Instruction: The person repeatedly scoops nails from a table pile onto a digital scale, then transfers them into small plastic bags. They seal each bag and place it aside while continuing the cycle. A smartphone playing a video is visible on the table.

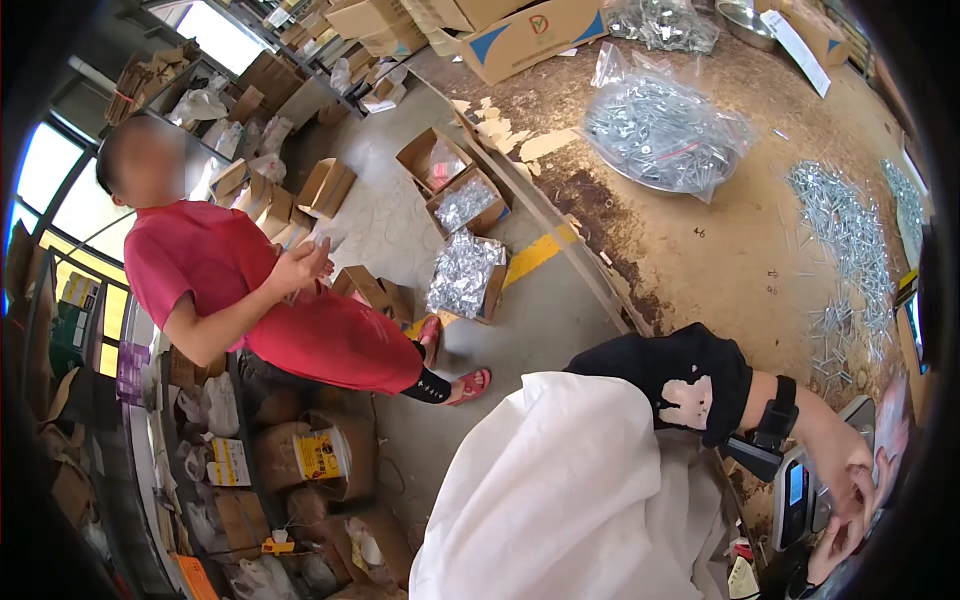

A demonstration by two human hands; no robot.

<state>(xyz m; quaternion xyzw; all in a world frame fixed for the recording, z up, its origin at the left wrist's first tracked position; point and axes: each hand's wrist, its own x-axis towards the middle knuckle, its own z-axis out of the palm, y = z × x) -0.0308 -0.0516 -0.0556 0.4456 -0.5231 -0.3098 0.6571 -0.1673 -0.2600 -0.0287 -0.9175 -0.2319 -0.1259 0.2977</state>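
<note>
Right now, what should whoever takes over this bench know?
Left hand, wrist-banded: over the small scale at the table's near edge; grip unclear.
Right hand: just below it, mostly hidden.
Things: loose screws lie spread on the table; a clear bag of screws sits farther off.
Done: cannot tell.
Left: the spread screws are unbagged.

Right hand (850, 495) sits at the lower right rim, fingers partly cut off; can't tell what it grips beside the small scale (800, 490). Left hand out of view. Co-worker's face blurred; screws (845, 235) by the surface's right edge too small to resolve.
</note>
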